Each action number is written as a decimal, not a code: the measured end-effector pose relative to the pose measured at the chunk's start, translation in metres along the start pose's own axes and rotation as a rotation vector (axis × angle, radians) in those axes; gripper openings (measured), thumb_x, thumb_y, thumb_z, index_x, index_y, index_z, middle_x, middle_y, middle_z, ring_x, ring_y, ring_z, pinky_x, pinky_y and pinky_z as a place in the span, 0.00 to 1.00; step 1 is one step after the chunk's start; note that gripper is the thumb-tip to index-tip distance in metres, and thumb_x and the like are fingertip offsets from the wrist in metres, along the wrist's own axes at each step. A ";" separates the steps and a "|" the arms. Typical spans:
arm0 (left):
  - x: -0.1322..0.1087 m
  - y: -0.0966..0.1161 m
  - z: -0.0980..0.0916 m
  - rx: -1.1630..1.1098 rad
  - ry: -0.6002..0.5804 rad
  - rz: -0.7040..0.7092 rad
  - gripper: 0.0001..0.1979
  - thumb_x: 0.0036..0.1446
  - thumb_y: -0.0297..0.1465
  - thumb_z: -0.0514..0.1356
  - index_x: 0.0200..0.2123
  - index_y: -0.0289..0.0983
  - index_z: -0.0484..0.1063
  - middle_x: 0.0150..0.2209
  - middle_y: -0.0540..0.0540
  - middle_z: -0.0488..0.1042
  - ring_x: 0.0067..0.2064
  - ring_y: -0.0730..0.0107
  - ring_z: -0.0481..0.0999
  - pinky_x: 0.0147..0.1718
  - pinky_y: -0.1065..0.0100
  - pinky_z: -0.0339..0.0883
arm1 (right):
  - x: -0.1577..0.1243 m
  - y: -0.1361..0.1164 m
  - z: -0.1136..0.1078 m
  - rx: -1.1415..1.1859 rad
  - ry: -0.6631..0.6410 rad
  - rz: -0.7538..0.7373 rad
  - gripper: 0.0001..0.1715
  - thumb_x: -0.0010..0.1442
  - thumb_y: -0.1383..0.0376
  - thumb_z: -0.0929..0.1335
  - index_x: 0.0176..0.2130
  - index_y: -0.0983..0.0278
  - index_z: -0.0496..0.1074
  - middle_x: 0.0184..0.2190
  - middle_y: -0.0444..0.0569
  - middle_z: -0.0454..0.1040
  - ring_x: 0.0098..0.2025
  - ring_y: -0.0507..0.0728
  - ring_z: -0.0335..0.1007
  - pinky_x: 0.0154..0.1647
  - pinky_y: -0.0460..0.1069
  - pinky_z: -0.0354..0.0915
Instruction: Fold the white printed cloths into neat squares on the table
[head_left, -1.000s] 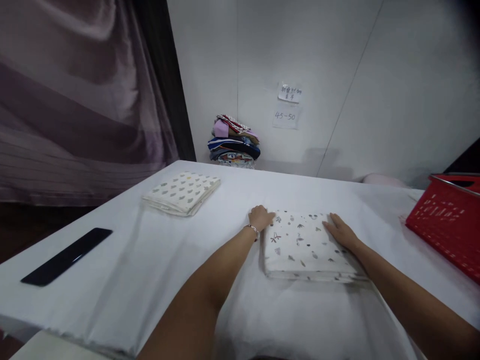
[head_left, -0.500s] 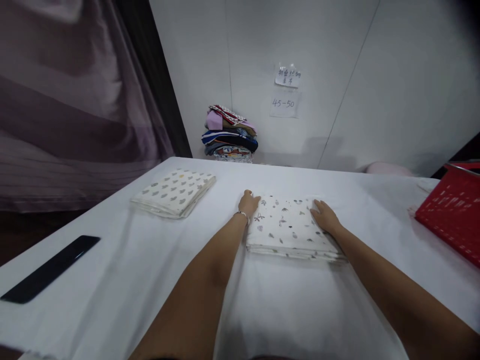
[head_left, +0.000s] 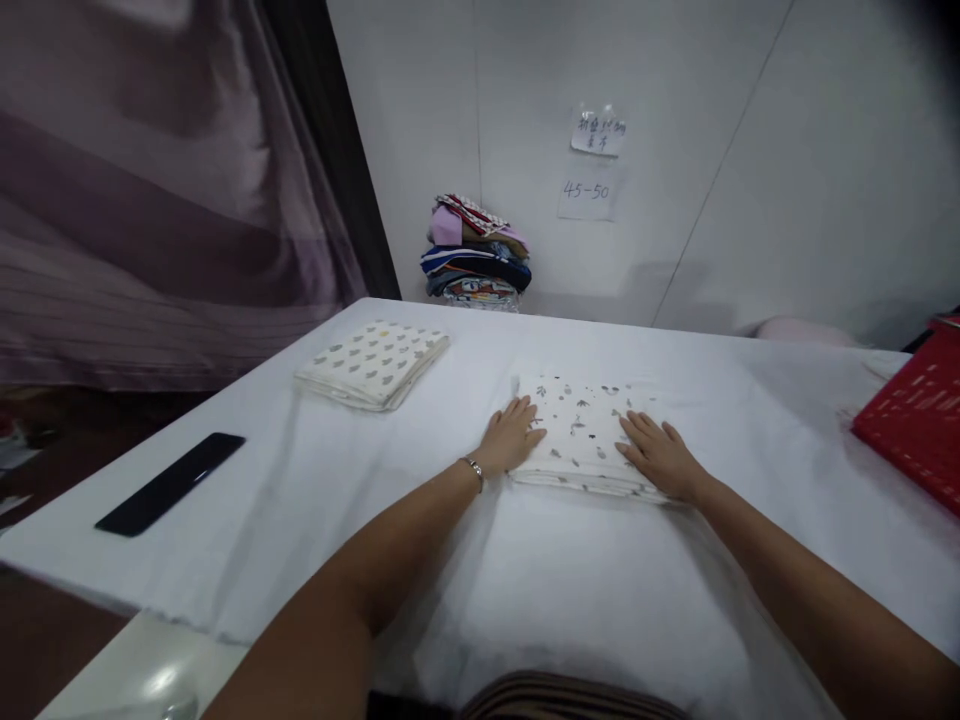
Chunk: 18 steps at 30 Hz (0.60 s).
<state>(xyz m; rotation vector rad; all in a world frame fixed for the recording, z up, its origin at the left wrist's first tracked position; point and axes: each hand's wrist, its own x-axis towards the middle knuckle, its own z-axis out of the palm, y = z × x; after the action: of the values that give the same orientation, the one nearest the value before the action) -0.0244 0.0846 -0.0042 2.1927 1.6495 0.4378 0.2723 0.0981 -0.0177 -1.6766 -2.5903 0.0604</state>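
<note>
A folded white cloth with small dark prints [head_left: 581, 420] lies in the middle of the white-covered table [head_left: 570, 590]. My left hand [head_left: 510, 437] lies flat and open on the cloth's near left corner, a thin bracelet at the wrist. My right hand [head_left: 658, 455] rests flat on the near right part of the same cloth, fingers stretched out. Neither hand holds anything.
A second folded cloth with grey prints [head_left: 373, 362] lies at the far left of the table. A black flat bar [head_left: 171, 483] sits near the left edge. A red basket [head_left: 911, 420] stands at the right. A pile of coloured folded fabrics [head_left: 477, 252] sits by the wall.
Both hands slid from the cloth's far corners toward me to its near edge. The left hand, earlier curled at the corner, now lies flat. The camera shifted a little.
</note>
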 end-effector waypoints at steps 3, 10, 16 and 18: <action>0.001 -0.002 0.006 -0.067 0.032 -0.025 0.24 0.60 0.41 0.49 0.59 0.41 0.57 0.66 0.45 0.46 0.67 0.59 0.41 0.61 0.50 0.41 | 0.002 0.001 -0.003 0.016 -0.007 0.014 0.35 0.64 0.48 0.51 0.62 0.61 0.55 0.65 0.53 0.49 0.66 0.62 0.41 0.63 0.65 0.44; -0.012 -0.007 -0.007 -0.431 0.322 -0.166 0.19 0.60 0.40 0.50 0.51 0.39 0.68 0.53 0.44 0.69 0.52 0.65 0.68 0.51 0.65 0.62 | -0.006 -0.023 -0.024 0.202 0.081 -0.039 0.30 0.65 0.53 0.52 0.60 0.62 0.60 0.62 0.54 0.56 0.65 0.63 0.46 0.62 0.65 0.46; -0.063 0.006 -0.009 -0.456 0.371 -0.110 0.06 0.55 0.32 0.57 0.34 0.38 0.73 0.36 0.49 0.74 0.37 0.70 0.72 0.37 0.69 0.67 | -0.018 -0.081 -0.021 0.290 0.127 -0.348 0.25 0.66 0.57 0.55 0.59 0.60 0.61 0.60 0.51 0.61 0.64 0.60 0.48 0.62 0.65 0.46; -0.074 0.009 -0.006 -0.405 0.343 -0.012 0.05 0.54 0.32 0.58 0.34 0.39 0.73 0.38 0.49 0.73 0.39 0.70 0.72 0.38 0.68 0.67 | -0.018 -0.091 -0.014 0.258 0.160 -0.393 0.24 0.66 0.60 0.56 0.59 0.60 0.62 0.59 0.51 0.63 0.64 0.60 0.50 0.62 0.65 0.49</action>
<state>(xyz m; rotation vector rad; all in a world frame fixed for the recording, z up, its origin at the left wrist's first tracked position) -0.0393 0.0117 0.0032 1.8782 1.5607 1.0914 0.1978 0.0446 0.0020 -1.0285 -2.6023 0.2210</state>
